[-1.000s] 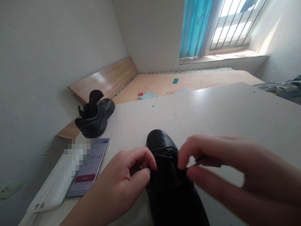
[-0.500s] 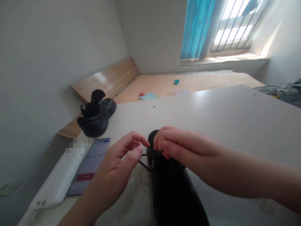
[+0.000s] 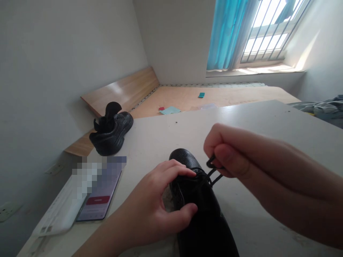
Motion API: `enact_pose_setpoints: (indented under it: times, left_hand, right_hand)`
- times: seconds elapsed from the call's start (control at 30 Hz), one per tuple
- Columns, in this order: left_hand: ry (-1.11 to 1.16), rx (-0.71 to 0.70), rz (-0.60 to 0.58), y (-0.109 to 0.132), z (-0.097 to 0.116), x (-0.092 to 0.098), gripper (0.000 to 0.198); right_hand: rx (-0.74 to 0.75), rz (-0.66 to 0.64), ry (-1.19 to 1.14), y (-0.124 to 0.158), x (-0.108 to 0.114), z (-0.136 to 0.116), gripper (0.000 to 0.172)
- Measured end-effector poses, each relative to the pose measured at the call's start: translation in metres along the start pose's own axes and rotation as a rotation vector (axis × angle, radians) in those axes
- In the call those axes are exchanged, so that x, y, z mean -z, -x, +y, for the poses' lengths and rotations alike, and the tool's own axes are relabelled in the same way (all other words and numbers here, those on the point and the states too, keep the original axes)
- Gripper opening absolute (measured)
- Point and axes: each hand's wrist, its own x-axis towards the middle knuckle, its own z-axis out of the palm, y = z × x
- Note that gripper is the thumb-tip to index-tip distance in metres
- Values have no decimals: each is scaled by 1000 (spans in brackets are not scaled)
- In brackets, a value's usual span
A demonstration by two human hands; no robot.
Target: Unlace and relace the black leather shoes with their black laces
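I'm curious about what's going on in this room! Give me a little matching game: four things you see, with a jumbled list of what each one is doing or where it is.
Things:
1. Left hand
2. Right hand
3. Phone
4. Blue curtain

Places and states:
A. Pinching a loop of black lace
B. Hanging beside a barred window
C. Gripping the black leather shoe
D. Lying on the white table

Right pairs: 1-C, 2-A, 3-D, 4-B.
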Motion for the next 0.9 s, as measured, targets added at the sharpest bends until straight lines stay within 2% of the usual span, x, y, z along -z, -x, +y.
enact_pose_setpoints:
  times: [0.07, 0.23, 0.37, 0.57, 0.7, 0.8, 0.9]
  left_hand:
    - [-12, 9, 25, -1, 0, 0, 36]
    - [13, 48, 44, -4, 2, -1, 34]
    - [48, 40, -5, -5, 4, -2, 18]
    - [13, -25, 22, -3, 1, -3, 43]
    - [21, -107, 26, -2, -1, -4, 38]
    - [-3, -139, 43, -3, 0, -6, 28]
    - [-21, -93, 45, -2, 1, -7, 25]
  right_hand:
    - [-2, -14, 21, -1, -2, 2, 32]
    - [-56, 45, -197, -13, -1, 8, 35]
    - [-137, -40, -214, -15, -4, 12, 37]
    - [-167, -109, -231, -12, -6, 9, 37]
    - [-174, -111, -258, -13, -5, 8, 36]
    - [-160, -123, -268, -13, -6, 8, 36]
    - [-149, -140, -218, -11, -5, 7, 36]
